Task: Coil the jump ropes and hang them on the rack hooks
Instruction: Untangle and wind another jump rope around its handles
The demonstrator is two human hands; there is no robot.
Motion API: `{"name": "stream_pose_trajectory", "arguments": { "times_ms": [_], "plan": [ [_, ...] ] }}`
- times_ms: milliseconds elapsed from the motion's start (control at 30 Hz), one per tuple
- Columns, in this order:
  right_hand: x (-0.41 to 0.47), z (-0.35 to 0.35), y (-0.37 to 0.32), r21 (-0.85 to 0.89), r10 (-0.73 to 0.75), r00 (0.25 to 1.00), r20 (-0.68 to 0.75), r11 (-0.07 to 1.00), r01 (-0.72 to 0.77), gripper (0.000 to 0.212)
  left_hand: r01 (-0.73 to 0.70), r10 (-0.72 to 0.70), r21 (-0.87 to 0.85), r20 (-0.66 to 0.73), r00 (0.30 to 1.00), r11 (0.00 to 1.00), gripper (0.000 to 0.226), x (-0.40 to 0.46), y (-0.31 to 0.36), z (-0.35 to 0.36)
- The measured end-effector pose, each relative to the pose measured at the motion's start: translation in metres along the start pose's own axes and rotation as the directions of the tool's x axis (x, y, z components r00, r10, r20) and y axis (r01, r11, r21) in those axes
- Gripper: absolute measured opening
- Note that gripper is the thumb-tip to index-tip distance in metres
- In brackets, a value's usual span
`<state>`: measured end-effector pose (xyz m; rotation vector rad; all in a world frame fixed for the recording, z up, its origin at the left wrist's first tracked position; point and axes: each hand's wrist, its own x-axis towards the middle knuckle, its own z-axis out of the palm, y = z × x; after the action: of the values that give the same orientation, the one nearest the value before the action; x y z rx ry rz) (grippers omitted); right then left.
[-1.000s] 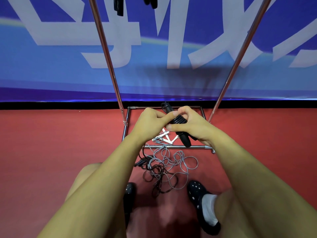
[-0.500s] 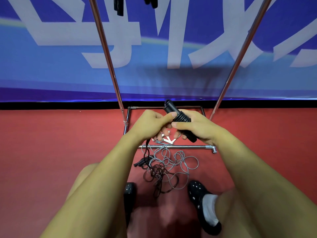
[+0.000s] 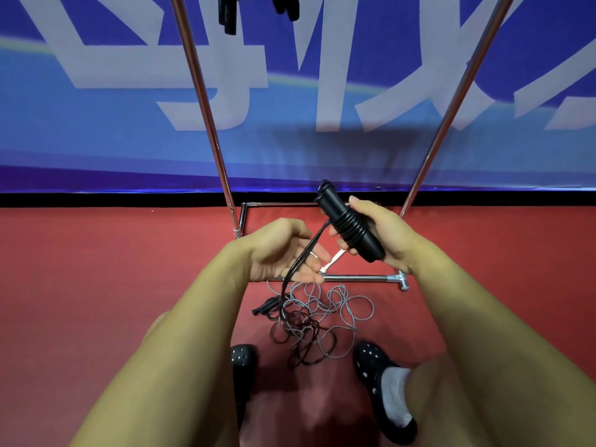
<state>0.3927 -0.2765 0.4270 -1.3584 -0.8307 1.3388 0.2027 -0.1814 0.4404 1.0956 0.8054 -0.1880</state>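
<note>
Just above the middle of the frame, the right hand is gripping a pair of black jump-rope handles, fingers and thumb curled round them, with several turns of black cord already lying wound about their middle. The handles' long axis is running diagonally, from the upper left near the wall's black base strip down to the lower right by the wrist. From the wound section the cord is dropping down and to the left, crossing the palm of the left hand, whose fingers are lying loosely spread and only lightly cradling the strand rather than pinching it. The left hand is sitting just beside and below the handles, so it is the nearer one for carrying the next turn round them. Below both hands, on the red floor, the loose remainder is lying in a tangle: dark cord mixed with a grey rope, and another black handle at the tangle's left edge. That knotting looks likely to snag as more cord is being drawn up. The rack's chrome base bar is running across just behind the left fingertips, and its two slanted uprights are rising toward the top of the frame, where dark objects are hanging, cut off by the frame. Two black shoes are flanking the tangle.
</note>
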Motion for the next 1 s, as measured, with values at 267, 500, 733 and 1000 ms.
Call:
{"name": "stream_pose_trajectory", "arguments": {
  "times_ms": [267,500,733,1000],
  "plan": [
    [0.003,-0.009,-0.001,0.075,-0.022,0.997,-0.071,0.997,0.027,0.05,0.031,-0.037,0.042,0.133,0.99,0.999,0.052,-0.002,-0.002,-0.001],
    [0.002,-0.016,-0.005,0.151,-0.031,0.991,-0.132,0.987,0.051,0.051,-0.061,0.062,0.074,-0.019,0.998,0.995,0.033,-0.006,-0.001,0.004],
    [-0.005,-0.024,-0.008,0.141,-0.023,0.995,-0.093,0.989,0.036,0.031,-0.274,0.299,0.143,-0.207,0.931,0.951,0.03,0.001,-0.002,-0.008],
    [-0.005,-0.027,-0.005,-0.027,-0.077,0.993,-0.087,0.997,0.075,0.025,-0.33,0.511,0.448,-0.382,0.77,0.831,0.034,0.003,-0.002,0.001]
  ]
}}
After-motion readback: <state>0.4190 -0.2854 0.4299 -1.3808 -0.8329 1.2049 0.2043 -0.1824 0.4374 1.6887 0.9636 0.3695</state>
